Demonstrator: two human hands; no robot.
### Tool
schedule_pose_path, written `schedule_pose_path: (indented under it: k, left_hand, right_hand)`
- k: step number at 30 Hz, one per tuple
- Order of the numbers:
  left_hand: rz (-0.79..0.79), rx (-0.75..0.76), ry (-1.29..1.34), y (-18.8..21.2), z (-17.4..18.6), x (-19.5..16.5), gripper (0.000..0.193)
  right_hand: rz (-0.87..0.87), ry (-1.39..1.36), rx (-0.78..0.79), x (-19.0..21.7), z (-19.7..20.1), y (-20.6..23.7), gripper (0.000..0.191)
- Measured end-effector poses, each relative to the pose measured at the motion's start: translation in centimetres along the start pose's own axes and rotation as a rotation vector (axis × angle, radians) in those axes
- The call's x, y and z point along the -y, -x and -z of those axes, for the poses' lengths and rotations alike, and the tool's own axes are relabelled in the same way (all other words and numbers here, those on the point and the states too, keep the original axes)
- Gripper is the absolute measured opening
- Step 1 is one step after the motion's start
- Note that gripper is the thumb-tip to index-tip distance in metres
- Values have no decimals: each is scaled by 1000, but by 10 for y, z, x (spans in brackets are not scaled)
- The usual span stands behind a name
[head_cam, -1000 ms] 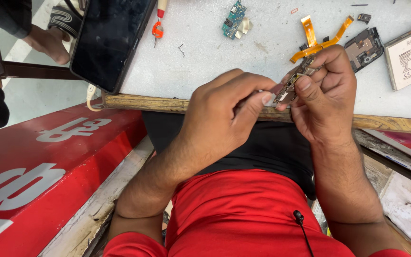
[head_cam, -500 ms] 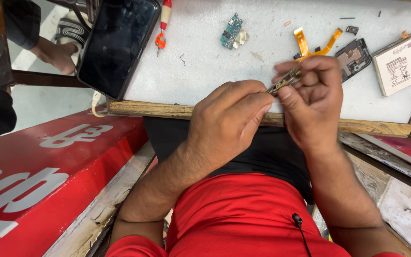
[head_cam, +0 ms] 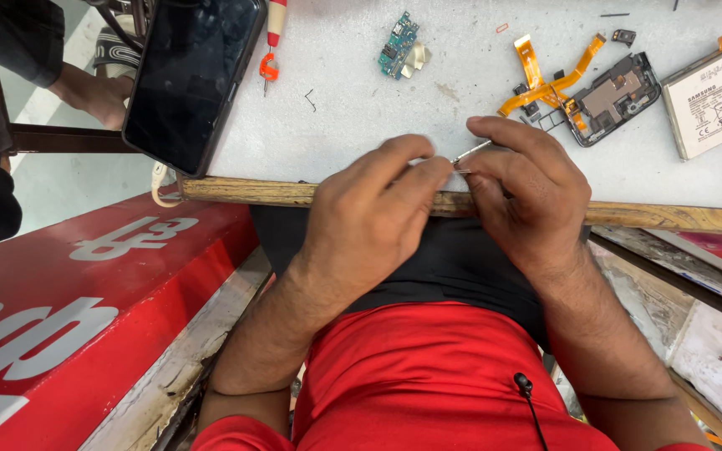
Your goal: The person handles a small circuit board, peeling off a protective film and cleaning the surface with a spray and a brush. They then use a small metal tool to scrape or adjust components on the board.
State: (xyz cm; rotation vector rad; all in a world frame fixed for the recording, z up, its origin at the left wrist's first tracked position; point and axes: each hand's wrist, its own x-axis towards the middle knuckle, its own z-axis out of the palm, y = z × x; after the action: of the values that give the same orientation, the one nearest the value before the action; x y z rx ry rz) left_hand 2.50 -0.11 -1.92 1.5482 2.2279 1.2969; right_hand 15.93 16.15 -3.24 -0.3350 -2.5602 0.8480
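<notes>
Both hands meet at the near edge of the white worktop (head_cam: 361, 100), right over its wooden front strip (head_cam: 662, 217). Left hand (head_cam: 369, 221) has thumb & forefinger pinched together at the tip, other fingers curled under; what it pinches is too small to make out, prob. the near end of the thin metal part (head_cam: 471, 153). Right hand (head_cam: 528, 196) is clenched round that same part, forefinger arched over it, so only a short silvery sliver pokes out toward the worktop's middle. Fingertips of the 2 hands are touching.

Rel. to the worktop: a dark phone (head_cam: 190, 79), screen up & black, lies at its left end, corner hanging past the wooden strip. Just right of the phone, at the far edge, a red-handled screwdriver (head_cam: 272, 42). Far-centre, a small green circuit board (head_cam: 400, 46). Right of centre, orange flex cables (head_cam: 549, 79) run into a dark metal frame piece (head_cam: 616, 96), near the right hand but apart from it. At the right end, a flat white-labelled battery (head_cam: 709, 100).

Below-left of the worktop, a red panel w/ white lettering (head_cam: 68, 301). Beyond the left end, another person's hand (head_cam: 98, 96) in a dark sleeve.
</notes>
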Motion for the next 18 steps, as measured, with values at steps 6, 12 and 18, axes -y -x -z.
schedule_pose_path:
  k: [6, 12, 18]
  left_hand:
    - [163, -10, 37, 3, 10, 6, 26]
    - [241, -3, -134, -1, 0, 17, 24]
    - [260, 66, -307, -11, 9, 13, 30]
  right_hand:
    - [-35, 1, -3, 1, -4, -3, 24]
    - [-50, 1, 11, -1, -3, -1, 24]
    - [-49, -14, -3, -1, -3, -2, 21]
